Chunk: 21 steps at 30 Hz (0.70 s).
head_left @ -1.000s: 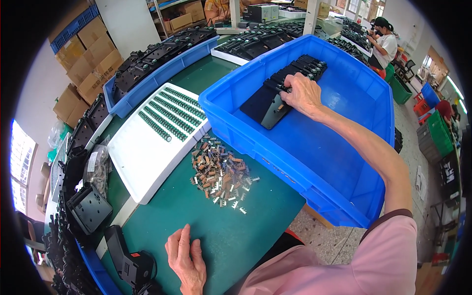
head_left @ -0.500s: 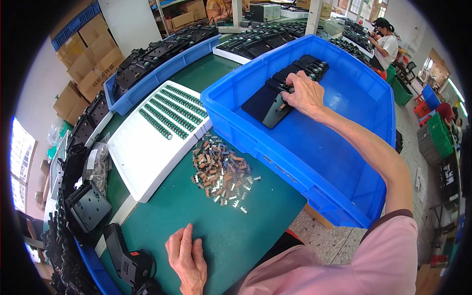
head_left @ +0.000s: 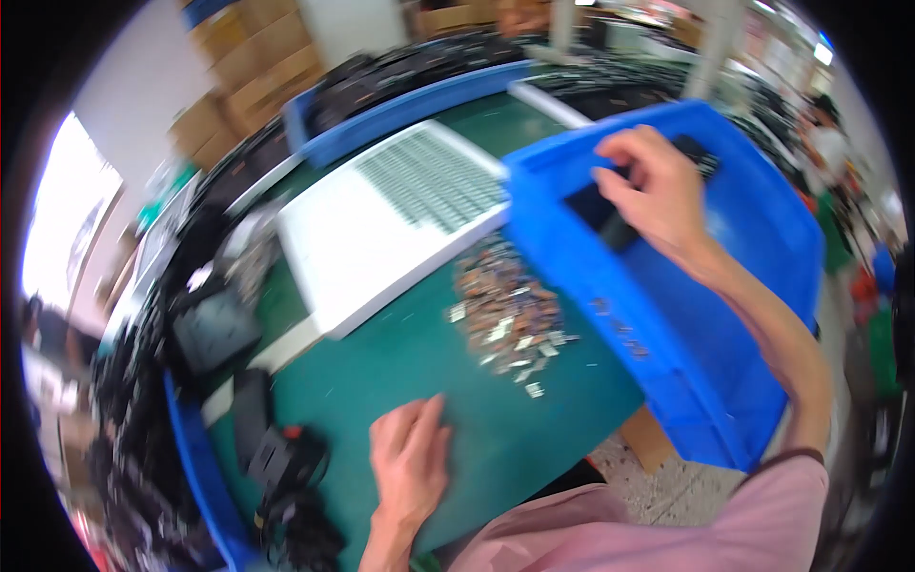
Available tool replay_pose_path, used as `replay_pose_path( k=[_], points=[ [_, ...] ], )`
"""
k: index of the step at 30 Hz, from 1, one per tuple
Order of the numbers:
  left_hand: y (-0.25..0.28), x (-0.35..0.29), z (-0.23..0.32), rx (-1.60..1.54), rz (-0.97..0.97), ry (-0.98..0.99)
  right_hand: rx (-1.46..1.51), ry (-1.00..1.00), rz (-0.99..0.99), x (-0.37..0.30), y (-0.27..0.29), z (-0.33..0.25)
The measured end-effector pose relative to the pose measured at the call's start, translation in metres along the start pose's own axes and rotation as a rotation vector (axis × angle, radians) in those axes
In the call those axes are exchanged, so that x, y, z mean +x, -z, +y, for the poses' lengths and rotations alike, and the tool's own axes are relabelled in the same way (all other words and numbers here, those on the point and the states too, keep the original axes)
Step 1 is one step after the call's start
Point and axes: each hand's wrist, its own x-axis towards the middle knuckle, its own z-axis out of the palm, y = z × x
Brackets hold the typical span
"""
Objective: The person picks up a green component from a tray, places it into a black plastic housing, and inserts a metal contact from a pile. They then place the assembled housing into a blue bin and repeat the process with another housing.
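My right hand [head_left: 662, 195] is raised over the big blue bin [head_left: 615, 286], thumb and fingers curved and apart with nothing between them. Below it in the bin lie black flat panels [head_left: 618, 232], partly hidden by the hand. My left hand [head_left: 410, 462] rests on the green tabletop [head_left: 334, 410], holding nothing, its forefinger stretched out and the other fingers loosely bent. Between the hands is a heap of small brown and silvery metal parts [head_left: 510, 305]. Beyond the heap stands a white tray [head_left: 324, 257] with rows of small green coil-like pieces [head_left: 429, 176].
A long blue crate [head_left: 410, 105] of black parts stands at the back. More black parts [head_left: 124, 429] are stacked along the left. A black corded device [head_left: 281, 458] lies at the near left. Stacked cartons [head_left: 257, 57] and another person [head_left: 827, 143] are farther off.
My right hand has come off the black panel it was touching and lifted toward the bin's near-left side. The whole view has shifted and blurred; my left hand stays on the table.
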Motion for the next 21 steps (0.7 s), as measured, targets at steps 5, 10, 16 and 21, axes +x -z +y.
replay_pose_path(
  k=[5, 10, 16, 21],
  points=[
    [0.002, 0.003, 0.001, -0.017, 0.013, -0.046, 0.357, 0.19, -0.485, 0.002, -0.006, -0.109],
    [-0.006, -0.003, -0.003, -0.007, 0.014, -0.061, 0.585, 0.254, -0.864, 0.006, -0.061, -0.187],
    [-0.011, -0.005, -0.002, 0.039, 0.03, -0.087, 0.651, 0.51, -0.783, 0.023, -0.193, -0.251],
    [-0.009, -0.008, 0.0, 0.076, 0.025, -0.081, 0.608, 0.447, -0.659, 0.061, -0.287, -0.297]
  ],
)
